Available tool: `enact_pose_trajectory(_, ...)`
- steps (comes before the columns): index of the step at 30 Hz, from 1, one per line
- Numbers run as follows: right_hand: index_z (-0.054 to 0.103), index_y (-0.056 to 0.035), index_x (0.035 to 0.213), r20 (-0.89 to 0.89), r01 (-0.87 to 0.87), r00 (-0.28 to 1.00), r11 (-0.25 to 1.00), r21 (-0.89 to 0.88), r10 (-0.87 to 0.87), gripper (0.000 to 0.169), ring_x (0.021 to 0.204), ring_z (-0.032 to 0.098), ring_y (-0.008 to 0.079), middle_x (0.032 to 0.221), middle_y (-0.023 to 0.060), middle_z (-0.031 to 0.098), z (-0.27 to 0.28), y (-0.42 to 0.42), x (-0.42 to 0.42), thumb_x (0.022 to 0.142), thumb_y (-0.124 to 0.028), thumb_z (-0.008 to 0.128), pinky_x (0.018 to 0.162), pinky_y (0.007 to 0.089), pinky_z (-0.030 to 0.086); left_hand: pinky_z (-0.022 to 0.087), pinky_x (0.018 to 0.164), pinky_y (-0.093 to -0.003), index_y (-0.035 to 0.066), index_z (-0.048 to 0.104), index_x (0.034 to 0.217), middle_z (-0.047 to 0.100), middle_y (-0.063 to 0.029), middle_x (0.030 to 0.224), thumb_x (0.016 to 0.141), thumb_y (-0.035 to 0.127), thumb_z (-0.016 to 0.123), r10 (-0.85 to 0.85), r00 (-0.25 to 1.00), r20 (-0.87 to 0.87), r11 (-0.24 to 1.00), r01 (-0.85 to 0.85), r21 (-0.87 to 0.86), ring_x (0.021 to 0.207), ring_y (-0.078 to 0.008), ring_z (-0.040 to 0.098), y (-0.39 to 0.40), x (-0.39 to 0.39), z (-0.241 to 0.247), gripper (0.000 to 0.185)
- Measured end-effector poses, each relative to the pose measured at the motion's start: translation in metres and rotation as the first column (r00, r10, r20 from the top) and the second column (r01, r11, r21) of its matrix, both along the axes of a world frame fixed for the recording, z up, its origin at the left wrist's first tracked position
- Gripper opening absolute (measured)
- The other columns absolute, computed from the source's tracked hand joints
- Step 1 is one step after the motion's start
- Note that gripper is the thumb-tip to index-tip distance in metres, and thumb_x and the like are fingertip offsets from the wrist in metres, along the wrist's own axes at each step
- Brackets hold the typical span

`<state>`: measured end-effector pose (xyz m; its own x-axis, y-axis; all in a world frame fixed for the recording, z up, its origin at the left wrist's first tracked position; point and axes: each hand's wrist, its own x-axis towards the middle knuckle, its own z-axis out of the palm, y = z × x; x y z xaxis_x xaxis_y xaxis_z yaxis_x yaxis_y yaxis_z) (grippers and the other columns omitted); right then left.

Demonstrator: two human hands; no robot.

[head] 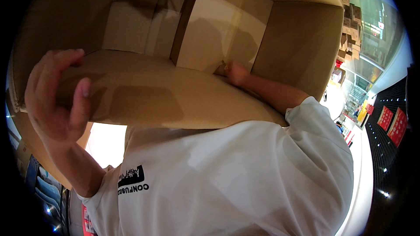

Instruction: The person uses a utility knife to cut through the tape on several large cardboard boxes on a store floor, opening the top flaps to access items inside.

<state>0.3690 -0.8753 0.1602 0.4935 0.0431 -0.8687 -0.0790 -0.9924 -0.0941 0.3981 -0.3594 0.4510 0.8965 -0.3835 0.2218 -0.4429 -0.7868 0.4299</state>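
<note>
A large cardboard box point(147, 91) lies open before me, its inside facing me. Within it, on the right, stands a smaller carton point(203, 36) with a tape strip down its pale face. My right hand point(238, 73) reaches inside to the lower edge of this carton, beside a small dark gap with a torn bit at its rim. Its fingers are partly hidden, so its grip is unclear. At the large box's left side, my left hand point(57, 98) is raised with thumb and curved fingers apart, holding nothing.
Brown cartons point(351, 36) are stacked beyond the box on the right, near glass panels point(377, 32). Red signs point(397, 126) hang against a dark ceiling at the far right. Blue curved items point(47, 190) sit at the lower left. The big box's near wall touches my shirt.
</note>
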Motion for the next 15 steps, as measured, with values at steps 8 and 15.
enact_pose_trajectory(8, 0.070, 0.0105, 0.099, -0.194, -0.013, 0.981, 0.999, 0.047, 0.022, 0.040, 0.096, 0.071, 0.0430, 0.102, 0.0311, 0.072, -0.009, -0.001, -0.001, 0.090, -0.028, 0.066, 0.085, 0.0514, 0.055, 0.053, 0.075, -0.0335, 0.001, 0.069, 0.111, 0.069, -0.0147, 0.094, 0.089, 0.020, 0.070, 0.012, 1.000, -0.001, 1.000, -0.012, 0.010, 0.086, -0.0273, 0.069, 0.000, 0.002, -0.007, 0.029)
enact_pose_trajectory(15, 0.071, 0.0119, 0.099, -0.216, -0.021, 0.976, 0.998, 0.064, 0.035, 0.044, 0.090, 0.071, 0.0400, 0.098, 0.0287, 0.073, -0.035, -0.018, -0.002, 0.093, -0.030, 0.062, 0.082, 0.0513, 0.053, 0.054, 0.077, -0.0337, 0.004, 0.069, 0.114, 0.071, -0.0143, 0.099, 0.089, 0.020, 0.069, 0.023, 1.000, 0.009, 0.998, -0.023, 0.053, 0.088, -0.0278, 0.071, -0.001, 0.000, -0.009, 0.029)
